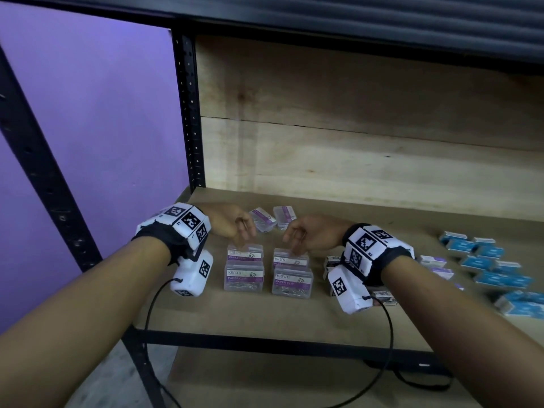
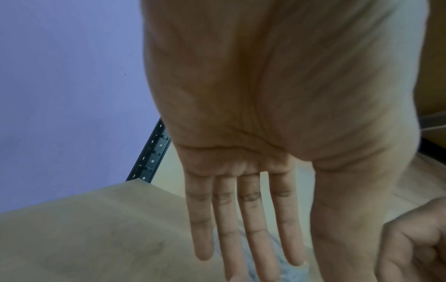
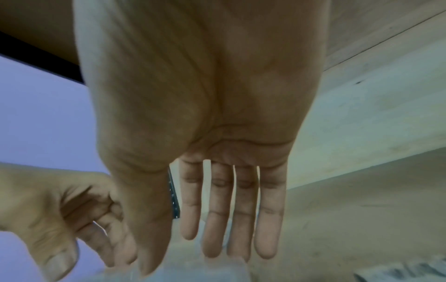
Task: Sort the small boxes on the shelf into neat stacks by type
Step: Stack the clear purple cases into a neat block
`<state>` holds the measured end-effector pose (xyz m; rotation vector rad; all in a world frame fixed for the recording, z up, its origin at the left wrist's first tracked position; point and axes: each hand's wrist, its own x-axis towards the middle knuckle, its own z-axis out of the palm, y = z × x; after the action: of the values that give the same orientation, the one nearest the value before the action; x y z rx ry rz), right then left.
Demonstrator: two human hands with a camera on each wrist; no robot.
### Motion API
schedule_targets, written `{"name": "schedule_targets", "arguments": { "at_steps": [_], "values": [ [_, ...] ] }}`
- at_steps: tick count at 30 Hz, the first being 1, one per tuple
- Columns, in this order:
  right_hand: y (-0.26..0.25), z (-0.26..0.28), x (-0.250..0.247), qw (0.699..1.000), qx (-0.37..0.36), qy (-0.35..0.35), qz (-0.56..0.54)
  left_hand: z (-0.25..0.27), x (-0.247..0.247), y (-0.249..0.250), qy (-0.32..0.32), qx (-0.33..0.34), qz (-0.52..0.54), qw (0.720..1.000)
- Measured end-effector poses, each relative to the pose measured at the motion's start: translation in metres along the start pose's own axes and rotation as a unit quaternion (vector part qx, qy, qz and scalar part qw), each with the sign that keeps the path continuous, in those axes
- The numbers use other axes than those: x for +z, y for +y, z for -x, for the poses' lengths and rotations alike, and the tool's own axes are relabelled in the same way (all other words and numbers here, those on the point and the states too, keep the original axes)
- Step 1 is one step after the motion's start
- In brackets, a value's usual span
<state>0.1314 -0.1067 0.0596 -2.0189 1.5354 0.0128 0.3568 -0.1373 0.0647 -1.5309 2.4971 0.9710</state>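
Several clear "KREATI paper clip" boxes with purple labels stand in two rows near the shelf's front: left front box (image 1: pixel 243 279), left back box (image 1: pixel 244 253), right front box (image 1: pixel 292 285), right back box (image 1: pixel 290 260). My left hand (image 1: pixel 244 235) hangs over the left back box, fingers straight and pointing down at its lid (image 2: pixel 272 267). Over the right back box, my right hand (image 1: pixel 294 240) does the same, fingertips just above its lid (image 3: pixel 193 271). Neither hand holds anything. Whether the fingertips touch the lids is unclear.
Two more clear boxes (image 1: pixel 272 217) lie tilted behind the hands. Blue boxes (image 1: pixel 485 260) are scattered at the right, with small white-purple boxes (image 1: pixel 435 266) and dark-printed boxes (image 1: pixel 382 297) by my right wrist. A black post (image 1: pixel 191 113) bounds the wooden shelf board (image 1: pixel 265 316) on the left.
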Motion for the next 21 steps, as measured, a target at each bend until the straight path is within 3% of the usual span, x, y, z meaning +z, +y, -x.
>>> {"name": "schedule_targets", "arguments": {
  "at_steps": [5, 9, 15, 21],
  "values": [
    [-0.003, -0.005, -0.017, 0.995, 0.021, 0.092, -0.029, -0.010, -0.015, 0.008, 0.083, 0.003, 0.003, 0.997],
    [0.001, -0.018, -0.024, 0.988, 0.059, 0.142, 0.025, -0.027, -0.022, 0.012, 0.104, -0.013, -0.024, 0.994],
    [0.012, -0.038, -0.030, 0.985, 0.102, 0.129, 0.060, -0.056, -0.019, 0.012, 0.101, -0.038, -0.072, 0.992],
    [0.015, -0.057, -0.029, 0.991, 0.055, 0.072, 0.101, -0.075, -0.019, 0.011, 0.056, -0.032, -0.141, 0.988]
  ]
}}
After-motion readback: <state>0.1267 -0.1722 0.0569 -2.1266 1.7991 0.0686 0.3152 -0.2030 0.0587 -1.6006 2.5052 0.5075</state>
